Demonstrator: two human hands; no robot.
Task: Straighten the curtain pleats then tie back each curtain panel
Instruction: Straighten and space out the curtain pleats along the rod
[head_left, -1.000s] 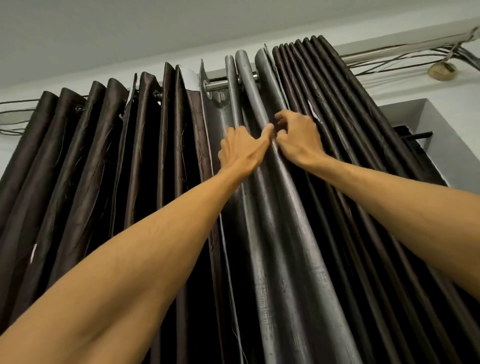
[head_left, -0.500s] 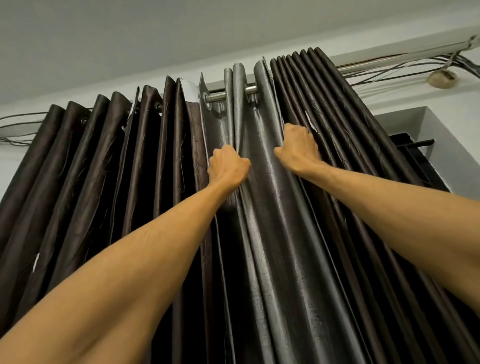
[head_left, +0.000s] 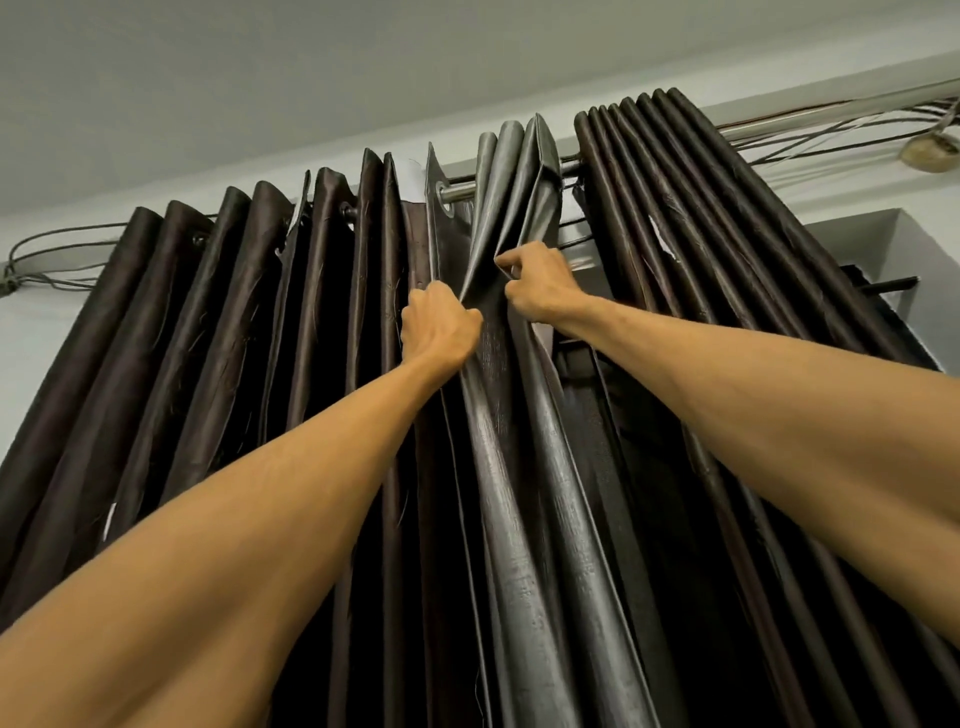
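Our 2 hands are up at the grey pleats (head_left: 519, 493), which hang from the rod (head_left: 457, 190) between the dark left panel (head_left: 218, 322) and the dark right panel (head_left: 701, 218). Our left hand (head_left: 441, 325) has its fingers curled tight round 1 pleat. Just right of it, our right hand (head_left: 540, 288) pinches the next fold's edge between thumb and forefinger.

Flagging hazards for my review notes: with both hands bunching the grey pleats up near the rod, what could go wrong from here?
1. The left hand and right hand grip the pleats close under the rod; a hard pull may strain the eyelet or shift the rod.
2. Loose cables run beside the rod and might snag if fabric slides right.
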